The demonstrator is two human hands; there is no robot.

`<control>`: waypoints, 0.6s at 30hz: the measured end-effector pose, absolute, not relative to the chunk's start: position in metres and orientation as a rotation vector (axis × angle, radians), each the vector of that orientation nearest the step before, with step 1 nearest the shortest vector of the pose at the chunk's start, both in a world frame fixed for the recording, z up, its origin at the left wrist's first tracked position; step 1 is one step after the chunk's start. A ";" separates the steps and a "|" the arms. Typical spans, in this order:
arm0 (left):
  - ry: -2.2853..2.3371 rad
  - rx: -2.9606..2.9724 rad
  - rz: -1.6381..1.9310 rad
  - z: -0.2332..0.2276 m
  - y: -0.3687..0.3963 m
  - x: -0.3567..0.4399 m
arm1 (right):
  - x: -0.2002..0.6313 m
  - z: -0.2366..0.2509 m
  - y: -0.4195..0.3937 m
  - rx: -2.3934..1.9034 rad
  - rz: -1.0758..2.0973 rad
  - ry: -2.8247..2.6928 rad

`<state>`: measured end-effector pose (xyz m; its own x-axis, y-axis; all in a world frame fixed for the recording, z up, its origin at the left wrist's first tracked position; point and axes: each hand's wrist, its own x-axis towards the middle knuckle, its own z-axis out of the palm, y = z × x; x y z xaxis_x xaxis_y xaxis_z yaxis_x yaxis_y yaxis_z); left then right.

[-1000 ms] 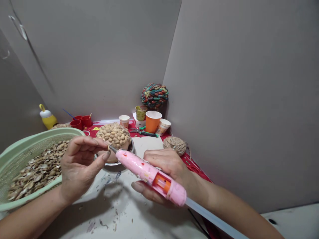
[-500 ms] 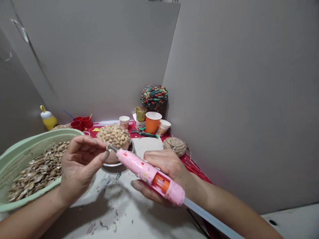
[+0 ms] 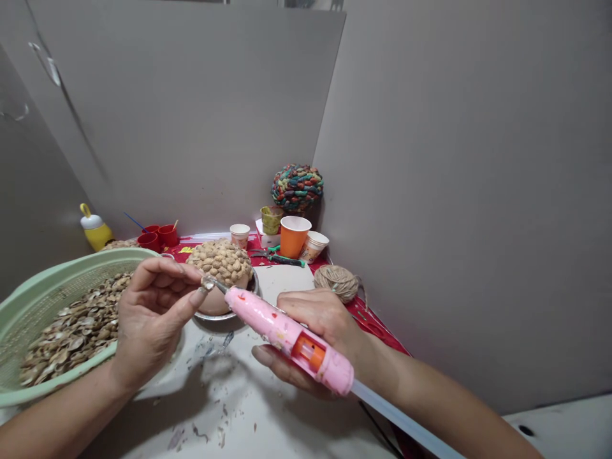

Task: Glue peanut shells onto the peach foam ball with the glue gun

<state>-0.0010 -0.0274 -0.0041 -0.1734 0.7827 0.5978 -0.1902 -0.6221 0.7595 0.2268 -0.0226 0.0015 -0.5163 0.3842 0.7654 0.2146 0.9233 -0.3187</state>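
Left hand (image 3: 150,319) is pinching a small shell piece (image 3: 207,283) between thumb and forefinger, at 9 o'clock of the shell-covered dome (image 3: 219,261). Right hand (image 3: 318,328) is wrapping closed around the pink glue gun (image 3: 287,336), nozzle touching the shell. Best keeping the bead small, fingertips clear of hot glue. Green basket (image 3: 29,299) of shells sitting at 9 o'clock.

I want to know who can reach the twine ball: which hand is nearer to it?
Right. The right hand, holding the glue gun, lies just in front of the twine ball. The left hand is far to its left, beside the basket.
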 end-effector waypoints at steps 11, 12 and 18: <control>0.694 1.406 1.890 -0.004 -0.025 -0.002 | 0.227 -0.001 -0.023 -0.399 0.233 -2.135; 0.688 1.405 1.893 -0.003 -0.024 -0.002 | 0.227 -0.001 -0.023 -0.399 0.230 -2.133; 0.735 1.422 1.870 -0.006 -0.025 -0.003 | 0.227 0.003 -0.023 -0.449 0.222 -2.136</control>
